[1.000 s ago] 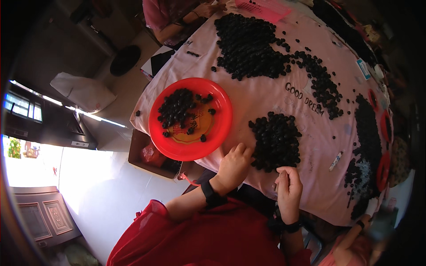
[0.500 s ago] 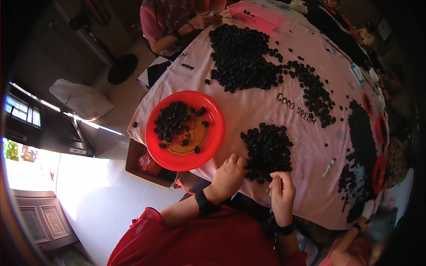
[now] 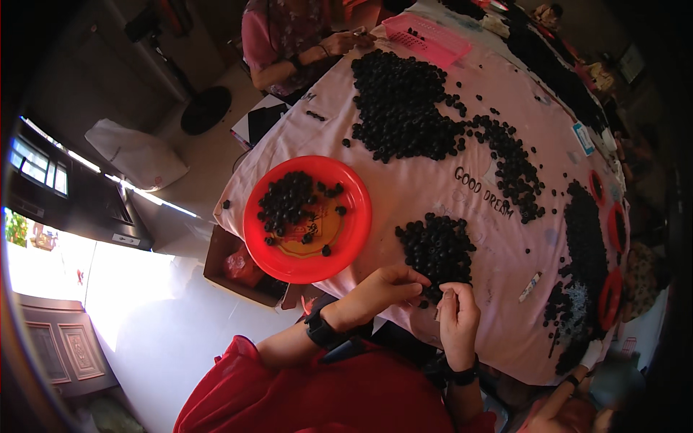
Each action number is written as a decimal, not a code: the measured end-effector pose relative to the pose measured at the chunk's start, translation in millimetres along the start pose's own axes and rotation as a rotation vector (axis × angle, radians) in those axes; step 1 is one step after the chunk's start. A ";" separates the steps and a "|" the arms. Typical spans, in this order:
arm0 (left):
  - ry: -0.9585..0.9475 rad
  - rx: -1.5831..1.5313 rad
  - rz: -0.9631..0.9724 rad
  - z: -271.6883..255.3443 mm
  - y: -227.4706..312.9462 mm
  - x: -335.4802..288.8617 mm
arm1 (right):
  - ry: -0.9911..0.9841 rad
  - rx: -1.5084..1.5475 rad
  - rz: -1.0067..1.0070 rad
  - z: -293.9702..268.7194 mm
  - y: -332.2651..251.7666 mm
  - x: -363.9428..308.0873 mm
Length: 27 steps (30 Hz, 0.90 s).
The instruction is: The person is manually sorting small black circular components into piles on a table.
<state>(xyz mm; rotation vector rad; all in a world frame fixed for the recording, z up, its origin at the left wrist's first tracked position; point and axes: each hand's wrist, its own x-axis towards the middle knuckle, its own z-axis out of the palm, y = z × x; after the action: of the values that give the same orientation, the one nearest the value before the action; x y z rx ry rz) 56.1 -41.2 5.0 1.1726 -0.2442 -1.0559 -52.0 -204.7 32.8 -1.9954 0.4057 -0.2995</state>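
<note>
A pile of small black round pieces [image 3: 437,245], some with a hole in the middle, lies on the pink cloth in front of me. My left hand [image 3: 390,290] is at the pile's near left edge, thumb and fingertips closed in a pinch; whatever they hold is too small to make out. Close by on the right, my right hand [image 3: 460,317] is closed too, its fingers curled against the thumb around something small that I cannot name. The two hands' fingertips nearly meet. To the left, a red plate [image 3: 260,249] carries more of the black pieces.
A larger black heap [image 3: 401,105] spreads across the far part of the cloth-covered table [image 3: 411,187]. A pink basket [image 3: 440,45] stands beyond it, near a co-worker's hands [image 3: 346,42]. A marker pen [image 3: 530,286] and red rings [image 3: 611,299] lie rightward. An open cardboard box [image 3: 220,252] sits below the plate.
My left hand has moved right along the pile's near edge toward my right hand, its fingers now pinched. The right hand stays in about the same place. The view has shifted slightly.
</note>
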 end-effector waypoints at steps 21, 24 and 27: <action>-0.206 -0.420 0.014 6.5 -22.2 -7.6 | -0.034 -0.037 -0.087 -7.3 -18.6 -12.6; -0.208 -0.438 -0.004 8.1 -19.5 -9.8 | -0.067 -0.054 -0.120 -5.5 -20.0 -13.6; -0.213 -0.444 -0.013 8.7 -19.8 -12.5 | -0.064 -0.093 -0.217 -2.1 -25.9 -9.3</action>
<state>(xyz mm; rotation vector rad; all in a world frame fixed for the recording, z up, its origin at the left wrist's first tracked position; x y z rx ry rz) 33.1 -36.9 -3.6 0.6651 -0.1560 -1.1750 -57.3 -191.9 56.7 -2.1383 0.1651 -0.3567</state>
